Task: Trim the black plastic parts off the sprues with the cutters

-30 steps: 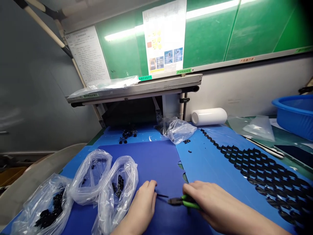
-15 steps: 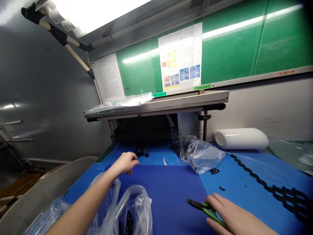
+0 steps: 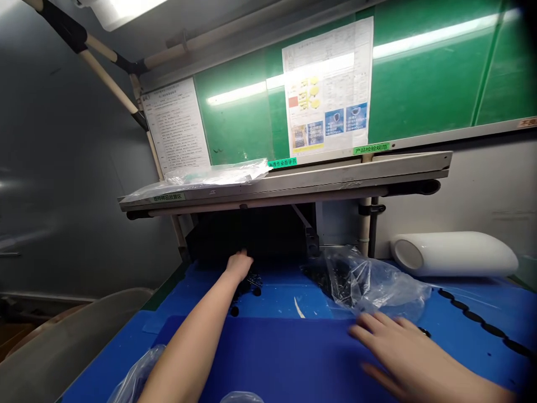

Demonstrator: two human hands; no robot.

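The fingers of the left hand [image 3: 239, 263] curl down onto a small heap of black rings [image 3: 248, 284] at the centre of the frame, at the back of the desk [image 3: 268, 358] just in front of the dark opening under the shelf [image 3: 289, 182]. The knuckles hide the tips, so whether the fingers have closed on a ring or only touch the heap cannot be told. The right hand [image 3: 403, 352], at the lower right of the frame, lies flat on the blue mat with its fingers spread and slack, grasping nothing; it is blurred.

To do this pick well, a pinch at the near edge of the heap would likely lift a few rings without scattering the rest toward the dark opening, and the flat right hand can steady the mat meanwhile.

Just above the right hand lies one crumpled clear bag [image 3: 369, 282] with dark parts in it. One white roll [image 3: 455, 254] lies on its side at the right, behind the bag. One chain of linked black rings [image 3: 478, 319] runs off the right edge. Two more clear bags show only as slivers at the bottom edge. Two printed sheets hang on the green board [image 3: 419, 73] above. The loose rings in the heap are too small and too clumped to count.
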